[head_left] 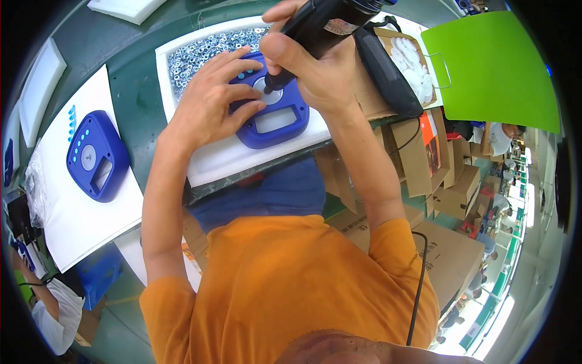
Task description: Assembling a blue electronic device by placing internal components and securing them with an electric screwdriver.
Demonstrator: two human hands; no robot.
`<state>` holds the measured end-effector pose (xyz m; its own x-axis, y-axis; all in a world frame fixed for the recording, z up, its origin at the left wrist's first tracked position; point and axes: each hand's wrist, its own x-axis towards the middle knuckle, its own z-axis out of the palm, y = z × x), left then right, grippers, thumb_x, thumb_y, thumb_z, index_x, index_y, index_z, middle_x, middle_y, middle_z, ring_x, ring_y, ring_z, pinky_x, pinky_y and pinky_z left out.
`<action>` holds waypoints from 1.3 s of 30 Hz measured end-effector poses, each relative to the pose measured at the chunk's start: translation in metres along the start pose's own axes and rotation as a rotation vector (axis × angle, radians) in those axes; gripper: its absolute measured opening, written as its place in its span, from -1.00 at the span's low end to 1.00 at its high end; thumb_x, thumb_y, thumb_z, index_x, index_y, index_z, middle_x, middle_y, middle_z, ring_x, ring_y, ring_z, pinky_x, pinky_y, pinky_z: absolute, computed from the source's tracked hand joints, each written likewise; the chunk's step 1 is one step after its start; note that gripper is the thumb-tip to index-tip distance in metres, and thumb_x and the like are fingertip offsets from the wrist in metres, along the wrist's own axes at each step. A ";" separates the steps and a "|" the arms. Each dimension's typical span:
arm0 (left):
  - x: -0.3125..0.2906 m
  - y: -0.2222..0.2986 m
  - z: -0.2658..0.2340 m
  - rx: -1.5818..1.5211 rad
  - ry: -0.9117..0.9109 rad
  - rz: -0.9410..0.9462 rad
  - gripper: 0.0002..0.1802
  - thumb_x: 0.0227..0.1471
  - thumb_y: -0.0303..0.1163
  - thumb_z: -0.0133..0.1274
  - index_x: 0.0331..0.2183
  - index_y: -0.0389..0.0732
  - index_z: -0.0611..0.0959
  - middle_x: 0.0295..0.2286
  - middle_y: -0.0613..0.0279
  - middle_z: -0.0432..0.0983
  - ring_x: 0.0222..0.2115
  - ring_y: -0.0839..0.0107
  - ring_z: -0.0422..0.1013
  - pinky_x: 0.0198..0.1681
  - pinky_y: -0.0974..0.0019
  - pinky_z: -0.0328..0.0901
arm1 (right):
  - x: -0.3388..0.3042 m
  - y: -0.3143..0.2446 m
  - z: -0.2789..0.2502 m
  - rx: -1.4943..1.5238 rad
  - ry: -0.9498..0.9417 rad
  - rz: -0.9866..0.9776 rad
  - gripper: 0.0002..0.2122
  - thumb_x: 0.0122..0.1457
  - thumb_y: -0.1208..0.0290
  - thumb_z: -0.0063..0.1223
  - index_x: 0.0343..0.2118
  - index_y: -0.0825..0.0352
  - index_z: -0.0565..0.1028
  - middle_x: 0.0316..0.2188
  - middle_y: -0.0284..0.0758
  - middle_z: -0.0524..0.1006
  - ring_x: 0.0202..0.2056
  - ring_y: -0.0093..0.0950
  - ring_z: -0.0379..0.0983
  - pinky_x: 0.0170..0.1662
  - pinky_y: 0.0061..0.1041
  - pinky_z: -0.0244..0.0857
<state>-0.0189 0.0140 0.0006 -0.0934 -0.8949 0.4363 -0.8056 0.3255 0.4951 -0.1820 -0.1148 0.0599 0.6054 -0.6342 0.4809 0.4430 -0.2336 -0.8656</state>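
My right hand [315, 70] is wrapped round a black power screwdriver [318, 30], tilted with its tip down on the pale round disc [274, 96] of a blue plastic housing [267, 138]. The housing lies on a white foam tray [212, 165] and has a rectangular opening near its close edge. My left hand [215, 97] rests over the housing's left side, its fingers spread and the tips by the disc, beside the screwdriver tip. Whether the fingertips pinch a small part there is hard to see.
Many small metal nuts [188, 64] fill the tray's far part. At left a second blue housing [91, 159] lies on a white sheet [79, 230]. To the right are a black pouch [385, 73], a box of white discs [409, 60] and a green board [491, 67]. Cardboard boxes [448, 261] stand below.
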 end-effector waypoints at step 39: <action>0.001 -0.001 0.002 -0.013 0.002 0.010 -0.84 0.13 -0.28 0.46 -0.28 -0.14 0.94 0.15 0.19 0.68 0.38 -0.01 0.43 0.48 -0.13 0.29 | 0.004 0.005 -0.009 -0.028 -0.061 0.017 -0.72 0.29 0.23 0.61 -0.28 0.30 0.70 -0.50 -0.48 0.64 -0.45 -0.67 0.58 -0.36 -0.65 0.43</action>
<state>-0.0188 0.0121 -0.0008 -0.1002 -0.8911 0.4427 -0.7967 0.3384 0.5007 -0.1829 -0.1250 0.0565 0.6523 -0.5926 0.4727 0.4142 -0.2437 -0.8770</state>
